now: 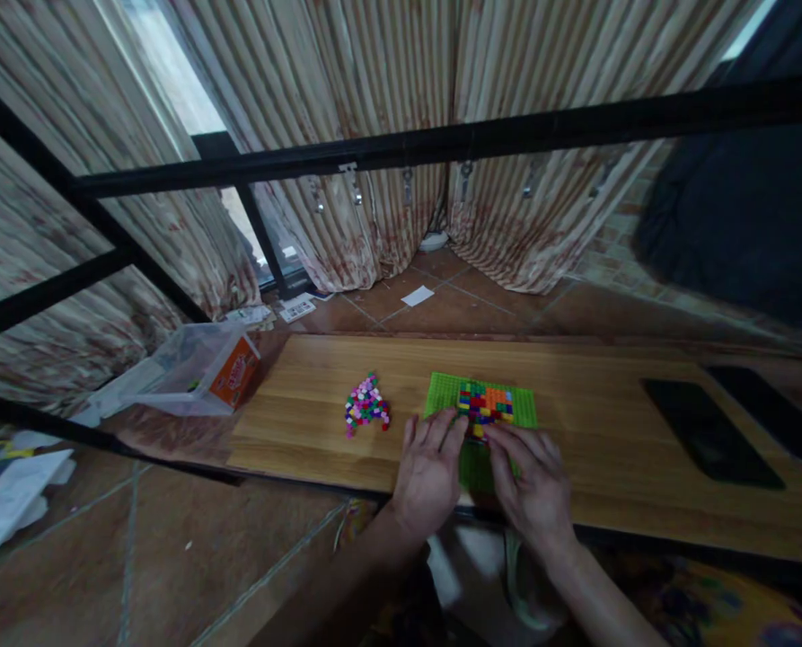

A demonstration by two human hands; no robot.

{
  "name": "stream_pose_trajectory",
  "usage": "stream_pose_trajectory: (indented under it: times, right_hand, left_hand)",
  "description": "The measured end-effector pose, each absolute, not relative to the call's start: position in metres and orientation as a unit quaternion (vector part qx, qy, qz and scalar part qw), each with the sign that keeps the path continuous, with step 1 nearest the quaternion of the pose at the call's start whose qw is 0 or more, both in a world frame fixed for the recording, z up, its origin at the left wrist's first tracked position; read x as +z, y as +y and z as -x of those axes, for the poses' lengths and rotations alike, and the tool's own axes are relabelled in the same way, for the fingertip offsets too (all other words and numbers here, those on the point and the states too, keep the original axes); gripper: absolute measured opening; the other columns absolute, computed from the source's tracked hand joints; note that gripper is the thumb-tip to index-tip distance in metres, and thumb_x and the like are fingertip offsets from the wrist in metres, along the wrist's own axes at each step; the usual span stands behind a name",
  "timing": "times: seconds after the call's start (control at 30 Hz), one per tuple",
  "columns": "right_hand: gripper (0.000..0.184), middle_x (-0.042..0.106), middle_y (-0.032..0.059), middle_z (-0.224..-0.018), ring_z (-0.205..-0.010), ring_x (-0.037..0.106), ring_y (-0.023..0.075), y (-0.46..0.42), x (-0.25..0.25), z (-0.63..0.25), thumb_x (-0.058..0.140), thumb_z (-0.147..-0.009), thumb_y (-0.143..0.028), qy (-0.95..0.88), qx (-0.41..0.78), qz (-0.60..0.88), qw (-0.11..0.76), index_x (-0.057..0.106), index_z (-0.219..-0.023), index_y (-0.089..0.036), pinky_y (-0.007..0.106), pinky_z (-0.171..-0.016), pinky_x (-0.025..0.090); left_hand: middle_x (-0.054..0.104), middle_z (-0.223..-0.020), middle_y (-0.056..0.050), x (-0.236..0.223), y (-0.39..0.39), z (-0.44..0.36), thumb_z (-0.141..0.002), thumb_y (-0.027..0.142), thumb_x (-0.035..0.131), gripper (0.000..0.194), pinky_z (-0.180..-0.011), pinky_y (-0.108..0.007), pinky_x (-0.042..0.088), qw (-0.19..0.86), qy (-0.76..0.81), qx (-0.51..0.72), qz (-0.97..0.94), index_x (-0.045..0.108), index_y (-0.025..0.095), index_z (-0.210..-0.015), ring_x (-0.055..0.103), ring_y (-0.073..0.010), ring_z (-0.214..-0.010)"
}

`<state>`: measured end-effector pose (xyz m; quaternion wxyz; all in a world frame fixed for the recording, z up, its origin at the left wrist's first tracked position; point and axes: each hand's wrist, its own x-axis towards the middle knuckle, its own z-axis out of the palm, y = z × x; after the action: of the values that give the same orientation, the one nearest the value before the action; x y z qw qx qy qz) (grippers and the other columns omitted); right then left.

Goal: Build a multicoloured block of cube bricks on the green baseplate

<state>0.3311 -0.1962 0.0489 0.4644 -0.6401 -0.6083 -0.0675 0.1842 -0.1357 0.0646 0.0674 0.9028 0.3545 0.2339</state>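
A bright green baseplate (445,388) lies on the wooden table, partly covered by both hands. Small bricks in red, blue, green, orange and yellow form a patch (498,402) on it. My left hand (431,463) rests over the plate's left side, its fingers stretched toward the patch and holding nothing that I can see. At the patch's near edge, my right hand (528,476) has thumb and index finger drawn together on the bricks; whatever is between them is too small to tell. Left of the plate lies a loose heap of small pink, purple, white and green bricks (366,404).
Two dark phone-like slabs (710,431) lie at the table's right end. A clear plastic box (191,368) with an orange label stands beyond the left end. A black metal bar (401,148) crosses in front of striped curtains (387,81).
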Motion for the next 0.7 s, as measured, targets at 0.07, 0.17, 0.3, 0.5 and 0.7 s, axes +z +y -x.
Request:
stream_pose_trajectory:
  times: [0.07,0.17,0.3,0.5,0.7]
  right_hand:
    - [0.028,0.068,0.0053,-0.100,-0.093,0.061,0.0236,-0.198,0.051,-0.312,0.048,-0.093,-0.019,-0.621,-0.017,0.626,0.471,0.065,-0.111,-0.032,0.043,-0.083,0.049]
    - [0.025,0.069,0.0056,-0.095,-0.089,0.063,0.0217,-0.190,0.047,-0.278,0.046,-0.094,-0.021,-0.640,0.054,0.624,0.445,0.067,-0.105,-0.027,0.039,-0.081,0.051]
    - [0.024,0.069,0.0065,-0.088,-0.086,0.064,0.0211,-0.158,0.034,-0.246,0.045,-0.093,-0.022,-0.627,0.086,0.647,0.425,0.068,-0.099,-0.022,0.036,-0.079,0.051]
    - [0.018,0.070,0.0067,-0.083,-0.079,0.065,0.0201,-0.105,0.033,-0.227,0.052,-0.091,-0.027,-0.604,0.075,0.720,0.333,0.069,-0.089,-0.022,0.030,-0.071,0.047]
    - [0.010,0.071,0.0084,-0.082,-0.074,0.066,0.0219,-0.085,0.040,-0.212,0.061,-0.083,-0.026,-0.590,0.058,0.761,0.263,0.069,-0.079,-0.021,0.030,-0.065,0.046]
  left_hand:
    - [0.060,-0.129,-0.013,0.057,-0.137,-0.160,-0.088,0.011,0.044,0.042,-0.106,-0.047,0.041,0.078,0.393,0.262,-0.878,0.053,0.018,-0.129,0.054,-0.0246,-0.119]
    - [0.064,-0.119,-0.011,0.039,-0.129,-0.120,-0.088,0.011,0.045,0.036,-0.098,-0.046,0.047,0.069,0.444,0.296,-0.843,0.056,0.018,-0.121,0.058,-0.0238,-0.113]
    - [0.066,-0.111,-0.010,0.023,-0.116,-0.082,-0.087,0.013,0.047,0.028,-0.091,-0.044,0.051,0.058,0.497,0.304,-0.811,0.060,0.018,-0.112,0.061,-0.0237,-0.103]
    - [0.066,-0.107,-0.010,0.016,-0.113,-0.063,-0.087,0.013,0.048,0.024,-0.089,-0.040,0.053,0.070,0.507,0.332,-0.792,0.060,0.017,-0.108,0.061,-0.0225,-0.102]
    - [0.066,-0.110,-0.009,0.013,-0.108,-0.061,-0.087,0.013,0.048,0.025,-0.092,-0.041,0.053,0.096,0.492,0.346,-0.793,0.061,0.019,-0.108,0.062,-0.0217,-0.104]
